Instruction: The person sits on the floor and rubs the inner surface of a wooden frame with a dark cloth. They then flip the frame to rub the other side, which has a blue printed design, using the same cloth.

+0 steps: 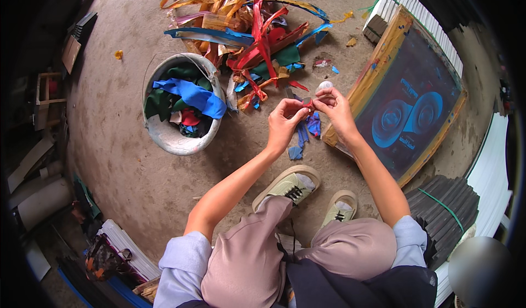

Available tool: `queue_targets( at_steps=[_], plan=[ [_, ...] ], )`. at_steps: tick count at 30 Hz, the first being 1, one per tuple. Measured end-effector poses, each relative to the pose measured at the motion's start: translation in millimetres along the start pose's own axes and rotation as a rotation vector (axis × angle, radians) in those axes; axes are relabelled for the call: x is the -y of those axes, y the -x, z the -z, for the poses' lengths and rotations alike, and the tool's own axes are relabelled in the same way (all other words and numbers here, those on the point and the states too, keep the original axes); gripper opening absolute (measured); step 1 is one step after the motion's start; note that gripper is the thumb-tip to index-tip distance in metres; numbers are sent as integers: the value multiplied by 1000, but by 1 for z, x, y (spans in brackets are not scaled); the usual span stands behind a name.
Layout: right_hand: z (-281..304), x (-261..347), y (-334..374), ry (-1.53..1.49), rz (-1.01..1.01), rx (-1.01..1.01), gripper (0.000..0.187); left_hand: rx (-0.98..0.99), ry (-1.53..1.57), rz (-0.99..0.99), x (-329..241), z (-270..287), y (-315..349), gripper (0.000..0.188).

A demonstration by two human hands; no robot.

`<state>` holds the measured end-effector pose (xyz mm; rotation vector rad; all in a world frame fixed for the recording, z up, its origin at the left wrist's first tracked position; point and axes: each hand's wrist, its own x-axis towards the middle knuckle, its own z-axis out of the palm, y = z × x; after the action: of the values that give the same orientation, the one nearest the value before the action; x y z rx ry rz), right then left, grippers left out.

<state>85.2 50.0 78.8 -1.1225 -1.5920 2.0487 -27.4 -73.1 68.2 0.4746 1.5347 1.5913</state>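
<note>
A small red scrap of fabric (309, 104) sat pinched between both hands, held out in front of the seated person above the concrete floor (126, 160). The left hand (285, 123) gripped it from the lower left with thumb and fingers pressed together on it; the right hand (335, 106) nipped its other end from the right, fingertips closed on the cloth. The scrap was too small to give a clear long axis, though it seemed to run roughly left to right between the two sets of fingertips, so neither hand was nearer than the other. Blue strips (304, 135) lay or hung just below the hands; whether they joined the red piece could not be told.

Just beyond the hands lay a tangled heap of offcuts (257, 28) in red, orange, blue and green. To the left of it stood a round white bucket (164, 135) holding green, blue and red cloth. To the right, close beside the right hand, a wooden-framed printing screen (394, 50) lay tilted on the floor, its dark mesh bearing a blue round design. Behind it stood a stack of white sheets (408, 1), and a bundle of dark sheets (446, 209) tied with green string lay near the person's right knee. The person's pale shoes (293, 184) rested below the hands.
</note>
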Motion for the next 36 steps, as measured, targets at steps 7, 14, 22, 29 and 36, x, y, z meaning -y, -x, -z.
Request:
queue_targets(
  at_steps=[7, 14, 22, 29, 36],
  plan=[
    [-8, 18, 20, 3, 55, 50, 23, -59, 5, -28, -6, -4, -5, 14],
    [2, 18, 37, 184, 119, -62, 20, -31, -171, -84, -22, -24, 5, 12],
    [14, 7, 39, 126, 50, -136, 16, 65, -211, -165, -31, -33, 12, 6],
    [6, 29, 41, 214, 90, -191, 22, -6, 211, 26, -23, -34, 6, 25],
    [8, 23, 39, 46, 152, -22, 27, 137, 149, 161, -16, -11, -9, 33]
  ],
)
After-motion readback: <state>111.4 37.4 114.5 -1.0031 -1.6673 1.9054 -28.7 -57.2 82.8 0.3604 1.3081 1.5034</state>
